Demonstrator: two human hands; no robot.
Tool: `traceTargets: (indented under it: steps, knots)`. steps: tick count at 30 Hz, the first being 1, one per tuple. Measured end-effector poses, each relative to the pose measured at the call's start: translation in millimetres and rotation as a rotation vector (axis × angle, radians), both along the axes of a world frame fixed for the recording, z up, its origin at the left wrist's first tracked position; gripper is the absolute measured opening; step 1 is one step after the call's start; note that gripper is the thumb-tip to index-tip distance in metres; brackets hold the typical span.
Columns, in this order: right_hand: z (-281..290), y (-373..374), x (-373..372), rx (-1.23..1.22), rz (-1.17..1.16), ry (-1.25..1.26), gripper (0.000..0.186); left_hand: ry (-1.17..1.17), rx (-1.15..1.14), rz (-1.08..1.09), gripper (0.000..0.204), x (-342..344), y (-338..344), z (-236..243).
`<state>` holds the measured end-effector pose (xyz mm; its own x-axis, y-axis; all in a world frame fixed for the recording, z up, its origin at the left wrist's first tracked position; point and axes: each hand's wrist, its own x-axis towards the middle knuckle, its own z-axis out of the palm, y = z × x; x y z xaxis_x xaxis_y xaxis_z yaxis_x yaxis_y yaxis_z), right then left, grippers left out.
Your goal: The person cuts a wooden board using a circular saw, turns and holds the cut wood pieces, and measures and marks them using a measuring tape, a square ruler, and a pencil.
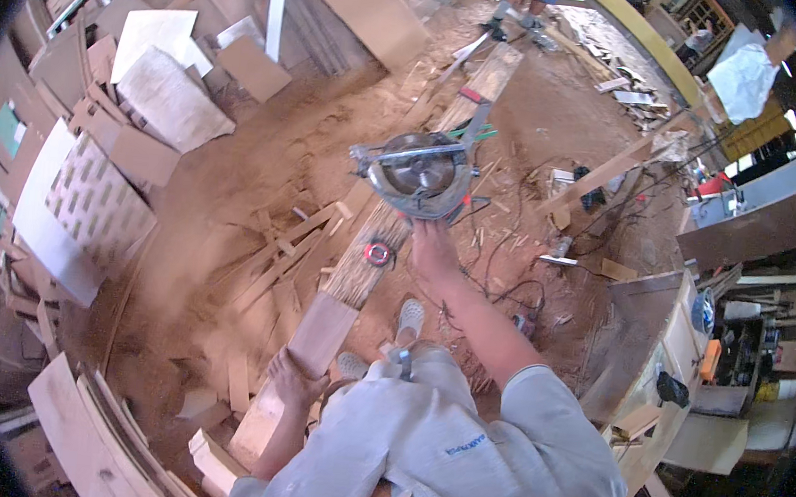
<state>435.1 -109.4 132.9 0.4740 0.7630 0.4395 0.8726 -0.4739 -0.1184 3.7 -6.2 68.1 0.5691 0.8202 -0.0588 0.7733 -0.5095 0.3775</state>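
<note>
My right hand (pixel 434 249), arm stretched forward, is closed on a circular saw (pixel 421 167). The saw is raised over a long, rough wooden beam (pixel 368 270), and its round blade and flat metal base show. On the near part of the beam lies a short, smooth wooden board (pixel 325 335). My left hand (pixel 295 380) grips the near end of that board; part of the fingers is hidden. Between the saw and the board, a red and black tape measure (pixel 378 253) rests on the beam. A small red item (pixel 471 95) sits farther along it.
Wood offcuts (pixel 298 249) and sawdust cover the ground left of the beam. Dark cords (pixel 507 296) trail on the right. Panels (pixel 105 185) lean along the left side. A wooden box (pixel 641 336) stands at right. Another person's legs (pixel 523 11) are at the beam's far end.
</note>
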Motion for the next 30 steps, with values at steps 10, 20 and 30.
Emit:
traceTargets:
  steps: [10,20,30]
  knots:
    - [-3.1,-9.2,48.4,-0.354,0.063,0.282,0.073,0.048,-0.101,0.043,0.120,-23.2,-4.4,-5.2]
    - [-26.2,37.7,72.8,-0.288,0.104,0.672,0.066,0.092,-0.083,0.044,0.125,-15.8,6.2,-11.3]
    - [81.0,15.5,-19.1,-0.682,-0.012,0.377,0.067,0.104,-0.140,0.081,0.123,-28.7,-6.0,1.1]
